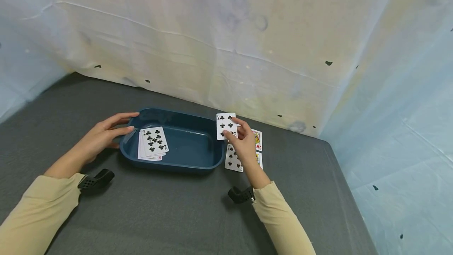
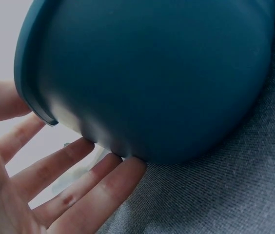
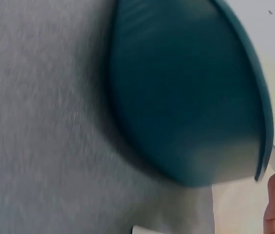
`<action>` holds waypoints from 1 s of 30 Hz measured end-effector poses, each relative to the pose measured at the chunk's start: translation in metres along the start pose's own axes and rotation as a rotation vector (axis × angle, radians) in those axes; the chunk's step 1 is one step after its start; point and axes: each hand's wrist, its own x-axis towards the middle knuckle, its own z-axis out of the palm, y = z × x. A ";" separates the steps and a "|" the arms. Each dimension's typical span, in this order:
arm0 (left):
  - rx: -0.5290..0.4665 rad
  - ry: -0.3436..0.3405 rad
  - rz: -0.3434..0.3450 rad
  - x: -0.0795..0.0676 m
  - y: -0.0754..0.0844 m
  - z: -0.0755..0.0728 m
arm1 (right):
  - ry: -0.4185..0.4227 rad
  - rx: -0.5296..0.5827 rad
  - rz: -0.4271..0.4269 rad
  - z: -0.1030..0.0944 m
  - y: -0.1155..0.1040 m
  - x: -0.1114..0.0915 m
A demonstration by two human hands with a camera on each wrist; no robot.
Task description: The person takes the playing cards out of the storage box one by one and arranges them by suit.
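A dark blue oblong plastic tray (image 1: 191,165) sits on the grey surface, its left end beside my left hand (image 1: 103,135). The left fingertips (image 2: 127,168) touch the tray's outer end wall, fairly straight, and the thumb rests at the rim. In my right hand (image 1: 242,141) a six of clubs playing card (image 1: 226,121) is pinched between thumb and fingers, face up, over the tray's right rim. Inside the tray, at the left, lies a small pile of playing cards (image 1: 153,141) with a clubs card on top. The right wrist view shows only part of this hand.
Right of the tray lie more face-up cards, partly under my right hand: a spades card (image 1: 233,158) and a red-suited face card (image 1: 258,139). Pale hanging sheets (image 1: 212,38) close off the back and right side of the table (image 1: 170,211).
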 end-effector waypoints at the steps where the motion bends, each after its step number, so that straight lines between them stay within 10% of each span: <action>1: 0.000 -0.001 0.001 0.000 0.000 0.000 | 0.007 -0.007 0.002 -0.002 0.001 0.000; 30: 0.002 0.005 -0.001 0.000 0.000 0.001 | 0.233 -0.235 0.138 -0.068 0.050 0.013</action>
